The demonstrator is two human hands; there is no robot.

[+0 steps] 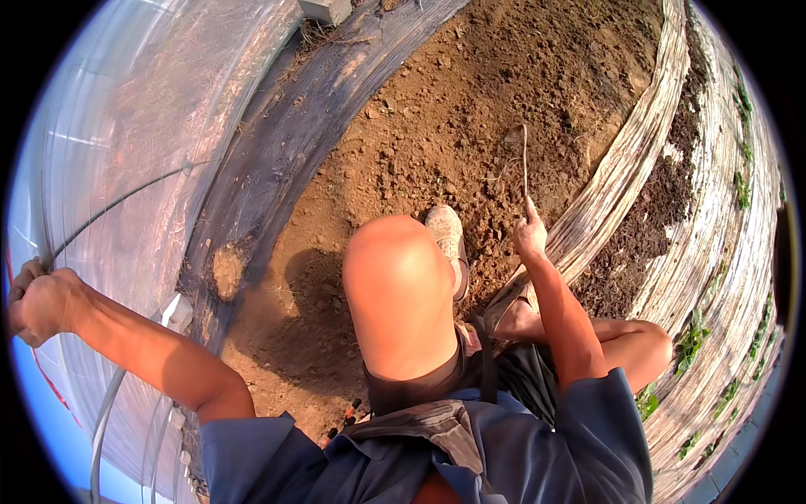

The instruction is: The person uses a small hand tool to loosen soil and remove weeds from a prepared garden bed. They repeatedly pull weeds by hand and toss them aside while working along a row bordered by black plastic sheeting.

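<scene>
My right hand (530, 236) is closed on the handle of a small hand tool (525, 160), a hoe or sickle by its shape. Its head rests on loose brown soil (466, 113) ahead of my shoe, and the exact form of the blade is hard to make out. Out at the far left, my left hand (43, 302) is raised with curled fingers around a thin pole or hoop in front of clear plastic sheeting (138, 151). My shoe (447, 236) stands on the soil between my bent knee and the right hand.
Black ground sheeting (277, 145) runs along the left, with a concrete block (326, 9) at its top. On the right lie a gathered strip of pale sheeting (620, 176), dark soil and a white-streaked covered bed (711, 252) with small green plants (692, 337). An orange-and-black object (350, 412) lies beside my hip.
</scene>
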